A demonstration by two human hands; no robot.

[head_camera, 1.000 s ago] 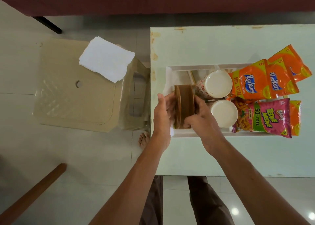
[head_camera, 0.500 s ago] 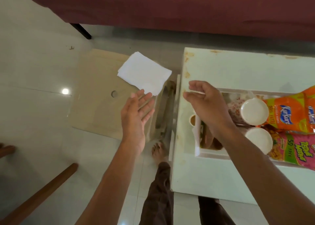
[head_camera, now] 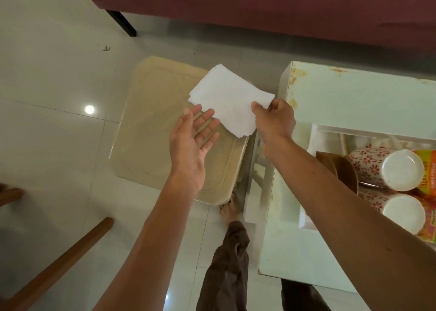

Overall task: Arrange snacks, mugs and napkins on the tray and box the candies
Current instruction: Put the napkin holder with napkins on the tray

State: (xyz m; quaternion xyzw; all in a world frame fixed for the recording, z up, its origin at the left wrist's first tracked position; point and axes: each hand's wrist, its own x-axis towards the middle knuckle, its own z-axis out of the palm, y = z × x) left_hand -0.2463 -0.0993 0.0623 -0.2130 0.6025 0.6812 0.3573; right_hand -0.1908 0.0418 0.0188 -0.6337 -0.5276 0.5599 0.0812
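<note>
The right hand (head_camera: 274, 122) pinches the stack of white napkins (head_camera: 230, 98) at its nearest corner. Its thumb lies on top and the other fingers (head_camera: 280, 109) are curled underneath, a grip that suits thin, floppy sheets, since a pinch at the edge keeps the pile together. The rest of the stack spreads away from those fingers over the beige stool (head_camera: 151, 133). Whether it rests on the seat or is already raised cannot be told.

The left hand (head_camera: 193, 141) holds nothing. It is turned palm up with its fingers (head_camera: 207, 119) straight and spread, the tips at the stack's near edge. It seems placed to slide under and support the sagging side, so that no sheet slips off during the carry.

The tray (head_camera: 306, 216) sits on the tabletop (head_camera: 354, 98), off to the wrist side of the right-hand fingers. It already holds two patterned mugs (head_camera: 387, 169), a round wooden box (head_camera: 339, 171) and snack packets (head_camera: 425, 169). The napkins look to be what is left to bring across, with the tray's open strip beside the box the likely spot.
</note>
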